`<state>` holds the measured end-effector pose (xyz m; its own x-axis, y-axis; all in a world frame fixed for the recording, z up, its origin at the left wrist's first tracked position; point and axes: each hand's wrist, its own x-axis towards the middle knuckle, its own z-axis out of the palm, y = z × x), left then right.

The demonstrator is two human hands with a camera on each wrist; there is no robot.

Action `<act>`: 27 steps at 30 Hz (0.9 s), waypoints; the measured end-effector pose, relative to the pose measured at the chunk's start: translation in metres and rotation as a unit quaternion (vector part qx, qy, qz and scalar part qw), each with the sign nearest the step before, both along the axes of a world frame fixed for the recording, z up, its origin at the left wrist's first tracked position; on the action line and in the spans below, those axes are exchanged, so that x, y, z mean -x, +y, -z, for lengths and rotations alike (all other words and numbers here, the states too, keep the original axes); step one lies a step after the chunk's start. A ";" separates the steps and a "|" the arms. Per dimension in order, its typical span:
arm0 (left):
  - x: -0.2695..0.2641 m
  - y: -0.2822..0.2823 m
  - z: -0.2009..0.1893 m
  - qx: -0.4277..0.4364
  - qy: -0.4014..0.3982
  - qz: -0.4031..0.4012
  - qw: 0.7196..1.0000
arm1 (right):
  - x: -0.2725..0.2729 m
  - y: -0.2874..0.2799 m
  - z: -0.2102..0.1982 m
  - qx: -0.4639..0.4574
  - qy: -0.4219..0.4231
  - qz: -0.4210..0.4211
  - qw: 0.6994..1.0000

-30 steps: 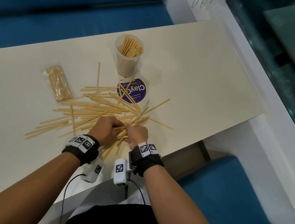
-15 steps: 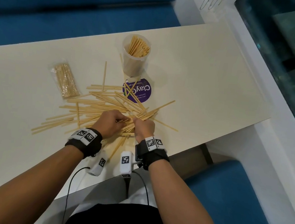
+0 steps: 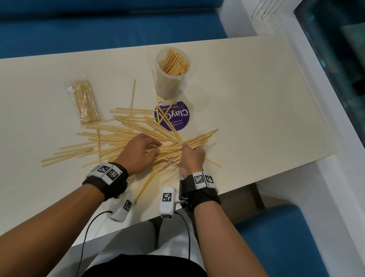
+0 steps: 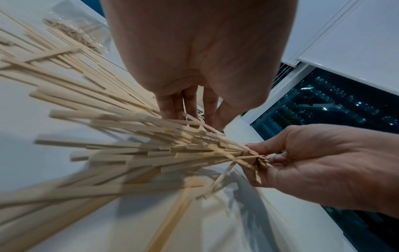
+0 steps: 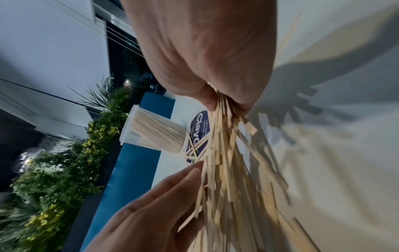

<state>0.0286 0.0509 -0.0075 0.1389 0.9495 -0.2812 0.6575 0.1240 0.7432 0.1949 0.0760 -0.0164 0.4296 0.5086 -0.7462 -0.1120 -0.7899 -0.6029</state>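
Many flat wooden sticks [image 3: 117, 137] lie scattered across the cream table [image 3: 260, 115]. My right hand [image 3: 187, 149] grips a bundle of sticks [image 4: 194, 146] at one end, fingers and thumb curled round it [image 5: 224, 102]. The bundle [image 5: 224, 153] fans out away from the hand, low over the table. My left hand [image 3: 152, 149] is beside it, its fingers [image 5: 190, 172] straight and touching the side of the bundle. In the left wrist view the left fingers [image 4: 190, 110] reach down among the sticks, and the right hand [image 4: 259, 156] pinches the bundle's tips.
A clear plastic cup [image 3: 169, 84] holding upright sticks stands behind the pile. A round purple sticker [image 3: 177, 117] lies in front of it, partly under sticks. A sealed packet of sticks [image 3: 85, 101] lies at the left. A blue bench [image 3: 99, 24] runs behind the table.
Both hands have moved away from the table's near edge toward the sticker. The right hand has gathered more sticks into its bundle. The left hand's fingers have straightened.
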 end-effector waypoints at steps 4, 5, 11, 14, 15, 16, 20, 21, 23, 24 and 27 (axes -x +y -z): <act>-0.004 0.005 -0.009 -0.013 -0.006 -0.015 1.000 | -0.015 0.007 -0.009 -0.031 -0.013 -0.015 0.999; -0.006 0.007 -0.011 -0.012 -0.014 -0.006 1.000 | -0.015 0.007 -0.012 -0.040 -0.011 -0.017 0.999; -0.025 0.021 -0.004 -0.027 -0.012 0.083 0.996 | -0.005 0.012 -0.006 -0.056 -0.020 -0.020 0.998; -0.029 0.022 0.002 -0.047 -0.006 0.077 0.996 | 0.002 0.017 0.003 -0.054 -0.006 -0.007 0.999; -0.030 0.022 0.003 -0.049 -0.013 0.067 0.996 | 0.004 0.017 0.006 -0.054 0.002 -0.001 0.999; -0.031 0.023 0.005 -0.053 -0.018 0.058 0.997 | 0.005 0.018 0.010 -0.058 0.010 0.005 0.998; -0.033 0.025 0.010 -0.070 -0.027 0.047 0.996 | 0.011 0.020 0.017 -0.091 0.059 0.035 0.993; -0.033 0.025 0.011 -0.075 -0.028 0.048 0.996 | 0.012 0.020 0.013 -0.102 0.076 0.046 0.991; -0.033 0.026 0.012 -0.082 -0.031 0.048 0.995 | 0.015 0.021 0.010 -0.122 0.089 0.058 0.987; -0.034 0.027 0.013 -0.083 -0.034 0.045 0.995 | 0.017 0.023 0.011 -0.130 0.086 0.053 0.986; -0.035 0.028 0.012 -0.075 -0.043 0.036 0.996 | 0.021 0.025 0.013 -0.116 0.050 0.020 0.992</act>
<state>0.0633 0.0791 -0.0196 0.2249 0.9669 -0.1207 0.5937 -0.0377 0.8038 0.1736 0.1006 -0.0297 0.3816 0.6563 -0.6509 -0.2086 -0.6248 -0.7524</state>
